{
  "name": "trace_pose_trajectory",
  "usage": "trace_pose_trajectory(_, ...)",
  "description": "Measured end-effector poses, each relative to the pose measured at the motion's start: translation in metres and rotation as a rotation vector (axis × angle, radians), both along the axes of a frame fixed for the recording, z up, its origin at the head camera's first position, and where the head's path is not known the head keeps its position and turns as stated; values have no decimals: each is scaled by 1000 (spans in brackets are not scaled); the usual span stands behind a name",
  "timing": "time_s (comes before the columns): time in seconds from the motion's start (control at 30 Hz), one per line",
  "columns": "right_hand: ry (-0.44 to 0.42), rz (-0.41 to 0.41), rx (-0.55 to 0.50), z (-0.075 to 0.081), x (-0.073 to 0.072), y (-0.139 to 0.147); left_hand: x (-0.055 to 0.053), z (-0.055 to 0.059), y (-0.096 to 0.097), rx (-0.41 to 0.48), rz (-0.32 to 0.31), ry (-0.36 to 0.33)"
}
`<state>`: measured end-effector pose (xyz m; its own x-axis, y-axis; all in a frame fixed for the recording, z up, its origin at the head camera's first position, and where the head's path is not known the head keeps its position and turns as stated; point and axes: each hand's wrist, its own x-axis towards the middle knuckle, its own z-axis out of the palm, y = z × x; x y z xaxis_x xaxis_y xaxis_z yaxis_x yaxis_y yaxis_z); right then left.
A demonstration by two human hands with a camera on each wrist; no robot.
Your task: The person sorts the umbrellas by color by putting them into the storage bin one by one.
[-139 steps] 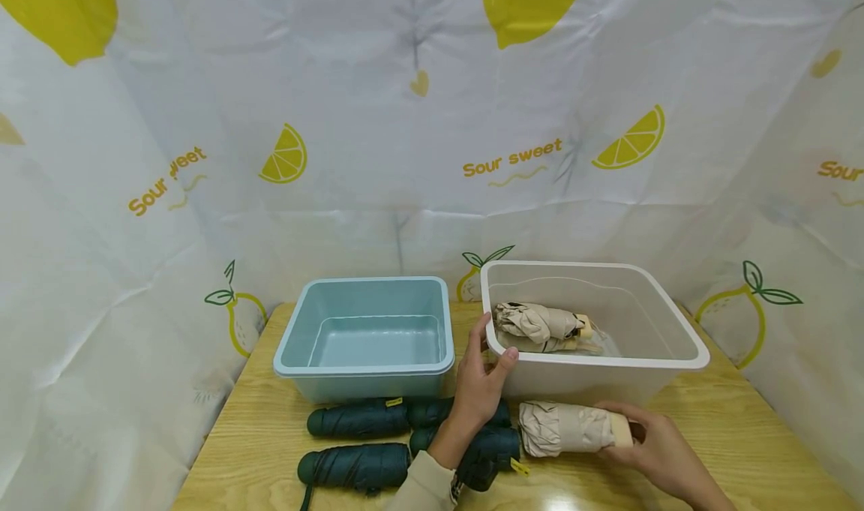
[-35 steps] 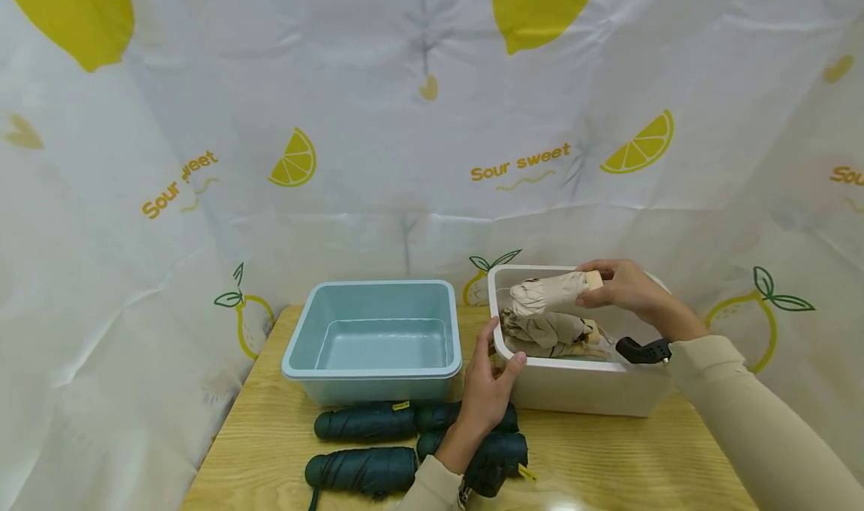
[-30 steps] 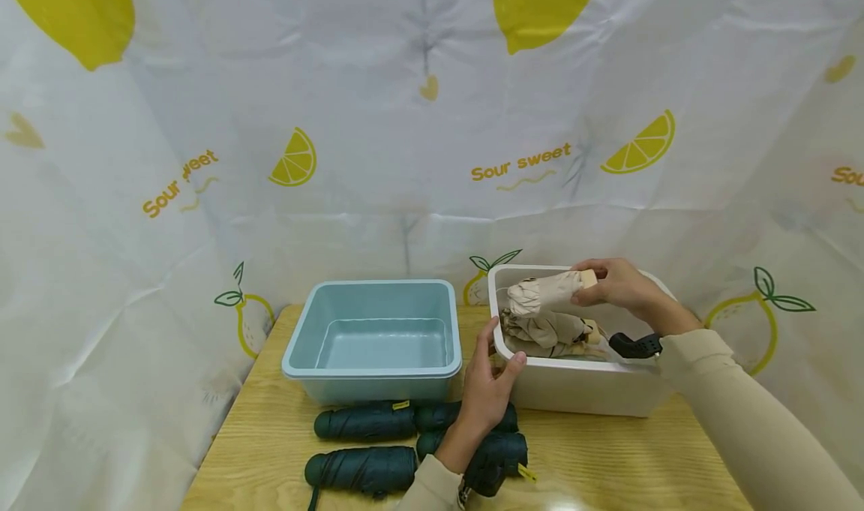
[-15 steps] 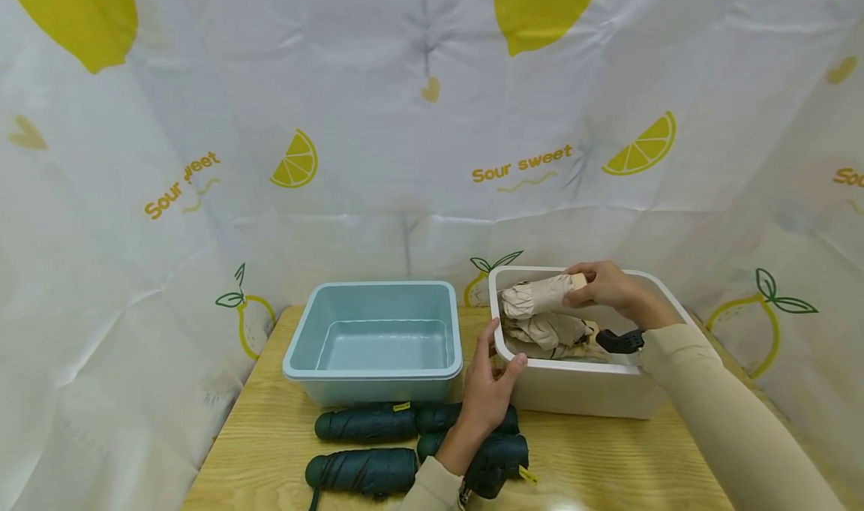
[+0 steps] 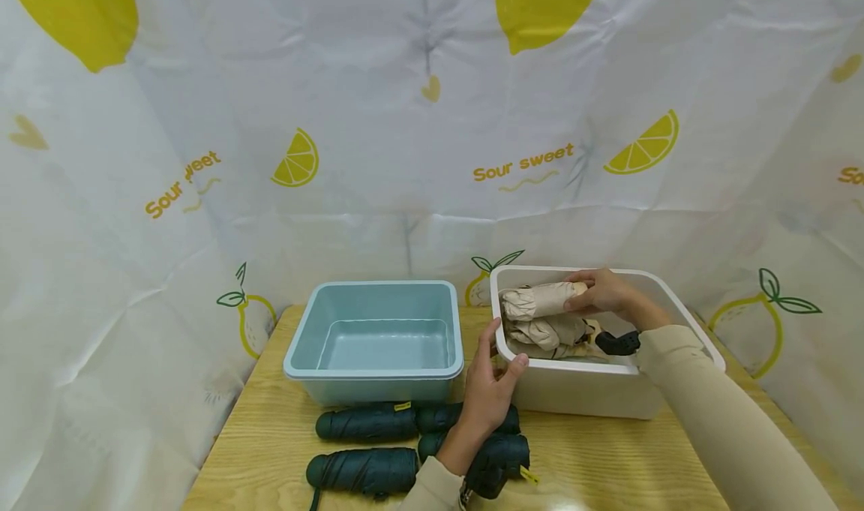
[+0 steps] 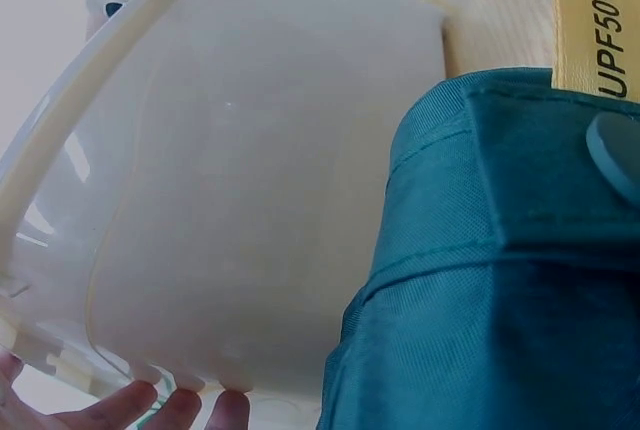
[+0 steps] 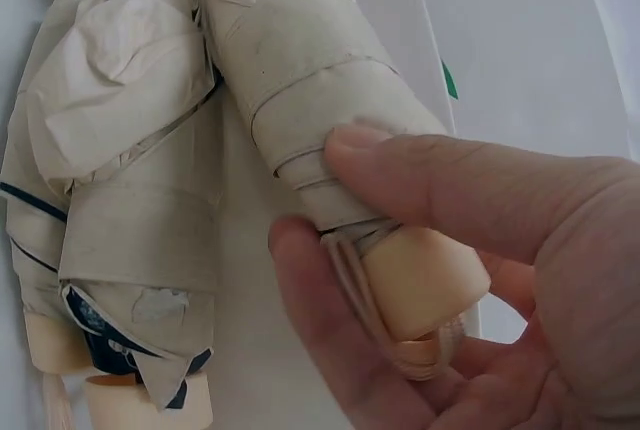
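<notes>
My right hand (image 5: 604,293) reaches into the white plastic bin (image 5: 580,392) and grips a beige folding umbrella (image 5: 536,301) by its handle end. In the right wrist view, the thumb lies along the wrapped cloth of this umbrella (image 7: 320,80), with fingers curled under its pale handle. Beside it, two more beige folding umbrellas (image 7: 140,230) lie side by side in the bin. My left hand (image 5: 487,395) holds the bin's front left corner, its thumb at the front rim. Fingertips (image 6: 232,410) touch the bin's outer wall in the left wrist view.
A light blue bin (image 5: 371,374) stands left of the white one on the wooden table (image 5: 250,451). Several dark green folding umbrellas (image 5: 364,470) lie in front, some partly behind the left forearm. A lemon-print curtain (image 5: 378,158) hangs behind and along both sides.
My right hand has carried the beige umbrella from the table into the white bin, lately lowering it and shifting left beside the other two. The left hand keeps holding the bin's corner.
</notes>
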<state>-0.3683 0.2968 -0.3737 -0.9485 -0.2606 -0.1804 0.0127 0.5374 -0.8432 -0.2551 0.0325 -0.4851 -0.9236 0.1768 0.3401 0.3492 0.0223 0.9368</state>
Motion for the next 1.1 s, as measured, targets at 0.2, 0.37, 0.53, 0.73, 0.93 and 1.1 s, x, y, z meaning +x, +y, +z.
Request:
trace_pose_trajectory(0.2, 58, 1, 149, 4, 5, -2, 1, 0, 0, 6, -1, 2)
trace_pose_trajectory(0.37, 67, 23, 235, 5, 6, -4, 1, 1, 0, 5, -1, -2)
trace_pose_trajectory(0.53, 50, 60, 268, 4, 6, -3, 1, 1, 0, 2, 3, -4)
trace_pose_trajectory(0.73, 8, 117, 322, 6, 11, 1, 1, 2, 0, 13, 4, -8)
trace_pose_trajectory(0.93, 4, 147, 380, 23, 22, 4, 1, 1, 0, 16, 4, -6)
trace_pose_trajectory(1.1, 137, 133, 413, 39, 39, 0, 1, 0, 0, 8, 2, 2)
